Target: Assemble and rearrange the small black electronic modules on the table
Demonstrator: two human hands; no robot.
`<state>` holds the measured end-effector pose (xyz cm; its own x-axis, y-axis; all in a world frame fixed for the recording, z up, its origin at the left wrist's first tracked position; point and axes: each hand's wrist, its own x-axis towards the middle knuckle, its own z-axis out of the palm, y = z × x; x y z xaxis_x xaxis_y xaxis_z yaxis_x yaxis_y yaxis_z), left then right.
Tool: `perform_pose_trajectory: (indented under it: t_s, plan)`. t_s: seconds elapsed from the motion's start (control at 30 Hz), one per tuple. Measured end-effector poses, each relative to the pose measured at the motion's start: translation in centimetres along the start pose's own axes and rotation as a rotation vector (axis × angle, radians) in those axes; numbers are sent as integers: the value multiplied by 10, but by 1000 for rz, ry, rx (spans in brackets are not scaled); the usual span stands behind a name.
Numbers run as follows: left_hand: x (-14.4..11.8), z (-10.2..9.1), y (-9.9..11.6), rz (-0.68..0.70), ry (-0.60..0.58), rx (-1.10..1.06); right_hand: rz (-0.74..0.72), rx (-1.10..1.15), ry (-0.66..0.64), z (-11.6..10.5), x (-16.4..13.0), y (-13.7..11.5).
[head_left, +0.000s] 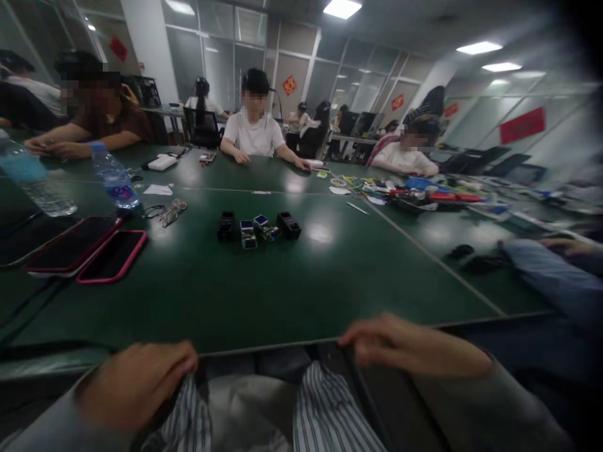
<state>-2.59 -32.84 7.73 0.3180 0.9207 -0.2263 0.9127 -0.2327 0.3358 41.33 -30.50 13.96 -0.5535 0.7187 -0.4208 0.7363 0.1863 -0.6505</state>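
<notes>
Head view: striped cloth (325,408) lies nearest the camera, below the near edge of the green tabletop (264,295). Left hand (136,386) rests curled on the cloth, its fingers bent over a fold. Right hand (405,345) lies flat at the tabletop's edge, fingers extended, gripping nothing. Farther out, at mid-tabletop, small black and blue modules (257,229) sit in a row. Two red-cased phones (89,251) lie to the left, near a water bottle (113,179).
</notes>
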Motion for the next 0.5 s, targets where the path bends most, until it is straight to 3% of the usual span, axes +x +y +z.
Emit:
perform_pose_trajectory:
  t_s: [0.03, 0.07, 0.17, 0.2, 0.27, 0.3, 0.37, 0.43, 0.5]
  plan:
    - [16, -10, 19, -31, 42, 18, -96, 62, 139, -11, 18, -10]
    - [32, -19, 42, -57, 159, 21, -194, 123, 349, -19, 41, -18]
    - [73, -31, 110, -37, 648, -115, -397, 129, 953, -26, 129, -30]
    - [85, -31, 127, 20, 778, -188, -397, 86, 1083, -25, 160, -33]
    - [112, -30, 146, 124, 934, -284, -368, -53, 1208, -20, 215, -36]
    - [128, -32, 148, 155, 966, -290, -343, -143, 1227, -17, 237, -37]
    - [163, -39, 134, 80, 1050, -272, -308, -322, 1227, -11, 269, -38]
    - [200, -48, 107, -26, 1089, -248, -255, -435, 1243, -5, 287, -36]
    - [235, -50, 73, -59, 1050, -240, -201, -485, 1258, -3, 297, -30]
